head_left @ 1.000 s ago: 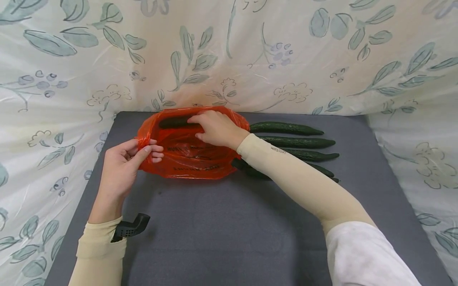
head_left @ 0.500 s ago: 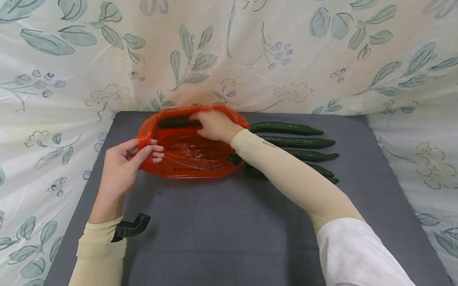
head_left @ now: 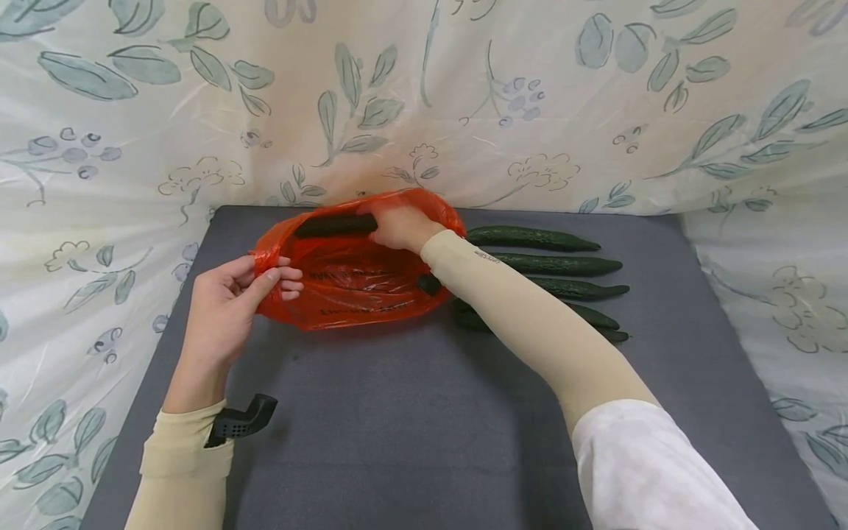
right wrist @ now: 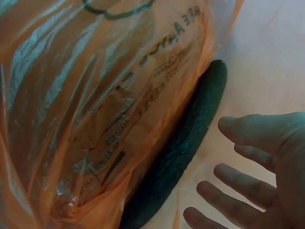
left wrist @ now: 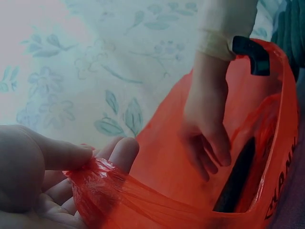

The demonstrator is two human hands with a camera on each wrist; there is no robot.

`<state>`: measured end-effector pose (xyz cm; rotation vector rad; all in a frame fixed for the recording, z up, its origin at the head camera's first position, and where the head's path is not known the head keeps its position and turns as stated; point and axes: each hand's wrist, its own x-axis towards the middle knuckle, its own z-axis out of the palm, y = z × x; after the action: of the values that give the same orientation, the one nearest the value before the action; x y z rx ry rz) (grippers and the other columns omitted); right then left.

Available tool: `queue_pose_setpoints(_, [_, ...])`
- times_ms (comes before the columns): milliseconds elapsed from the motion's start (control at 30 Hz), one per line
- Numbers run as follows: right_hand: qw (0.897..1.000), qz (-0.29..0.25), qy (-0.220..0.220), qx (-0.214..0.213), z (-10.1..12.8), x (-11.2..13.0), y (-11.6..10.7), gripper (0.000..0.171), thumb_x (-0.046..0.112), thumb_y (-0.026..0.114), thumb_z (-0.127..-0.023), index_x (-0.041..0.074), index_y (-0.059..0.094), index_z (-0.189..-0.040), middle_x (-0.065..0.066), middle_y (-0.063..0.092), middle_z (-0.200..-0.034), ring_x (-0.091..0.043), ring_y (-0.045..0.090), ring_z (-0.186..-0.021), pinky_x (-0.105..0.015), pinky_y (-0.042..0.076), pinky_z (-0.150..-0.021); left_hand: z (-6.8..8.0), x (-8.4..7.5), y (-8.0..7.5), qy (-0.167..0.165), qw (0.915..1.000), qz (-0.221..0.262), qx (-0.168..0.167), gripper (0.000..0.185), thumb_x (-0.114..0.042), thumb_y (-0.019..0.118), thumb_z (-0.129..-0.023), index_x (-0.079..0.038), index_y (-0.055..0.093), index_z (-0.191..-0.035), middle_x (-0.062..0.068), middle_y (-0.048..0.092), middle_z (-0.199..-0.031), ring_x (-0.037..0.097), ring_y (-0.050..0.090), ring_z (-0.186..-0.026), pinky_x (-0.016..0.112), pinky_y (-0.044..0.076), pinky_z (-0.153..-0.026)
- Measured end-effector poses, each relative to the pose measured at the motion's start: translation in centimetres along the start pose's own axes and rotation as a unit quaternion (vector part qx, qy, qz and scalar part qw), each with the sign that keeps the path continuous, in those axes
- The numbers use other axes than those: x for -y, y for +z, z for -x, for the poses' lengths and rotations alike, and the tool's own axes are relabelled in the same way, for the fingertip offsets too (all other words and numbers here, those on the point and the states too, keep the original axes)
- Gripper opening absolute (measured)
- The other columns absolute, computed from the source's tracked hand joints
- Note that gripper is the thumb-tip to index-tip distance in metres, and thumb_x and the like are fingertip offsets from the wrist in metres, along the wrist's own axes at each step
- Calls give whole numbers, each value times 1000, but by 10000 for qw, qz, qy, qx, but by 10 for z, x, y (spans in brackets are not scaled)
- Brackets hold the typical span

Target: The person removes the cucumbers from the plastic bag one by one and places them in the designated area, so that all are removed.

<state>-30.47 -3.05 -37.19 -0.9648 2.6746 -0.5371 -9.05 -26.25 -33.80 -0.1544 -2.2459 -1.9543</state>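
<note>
My left hand [head_left: 228, 309] pinches the left rim of a red plastic bag [head_left: 351, 313] between thumb and fingers; the left wrist view shows the bunched film [left wrist: 97, 174] there. Inside the bag's mouth lies a dark green cucumber [head_left: 334, 226], along the far side. My right hand [head_left: 400, 223] reaches into the bag near that cucumber's right end. Its fingers are spread and apart from the cucumber [right wrist: 183, 143] in the right wrist view, and they hold nothing. In the head view the bag's far wall partly veils these fingers.
Several more cucumbers lie side by side right of the bag, among them a far one [head_left: 530, 237] and a middle one [head_left: 563, 263]. My right forearm covers part of the nearer ones. Patterned cloth [head_left: 424, 96] hangs behind the grey table [head_left: 397, 412].
My right hand has shifted slightly right and away from me inside the bag, its forearm swinging left. The bag's far rim has risen a little. My left hand stays put.
</note>
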Motion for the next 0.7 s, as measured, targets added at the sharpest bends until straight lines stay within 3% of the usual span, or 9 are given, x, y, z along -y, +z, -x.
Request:
queue_pose_setpoints(167, [9993, -167, 246, 210, -9, -5, 5, 55, 21, 74, -103, 17, 60, -157, -1, 64, -149, -19, 59, -129, -36, 47, -117, -1, 1, 1, 2, 10000, 38, 14, 24, -4, 69, -107, 10, 71, -125, 20, 79, -105, 24, 81, -86, 32, 65, -83])
queue_pose_setpoints(400, [9996, -83, 252, 117, -17, -11, 13, 46, 17, 73, -102, 20, 67, -148, 0, 70, -131, -19, 60, -109, -34, 52, -104, -1, 3, 1, 29, 10000, 13, 2, 24, -5, 68, -107, 12, 71, -125, 20, 79, -105, 23, 81, -85, 32, 65, -83])
queue_pose_setpoints(700, [9982, 414, 414, 92, -29, -18, 23, 41, 13, 72, -101, 19, 69, -142, 0, 69, -131, -22, 61, -115, -36, 49, -110, 0, 6, 0, 11, 10000, -15, -30, 25, -5, 68, -107, 12, 71, -125, 23, 78, -106, 24, 81, -85, 32, 65, -83])
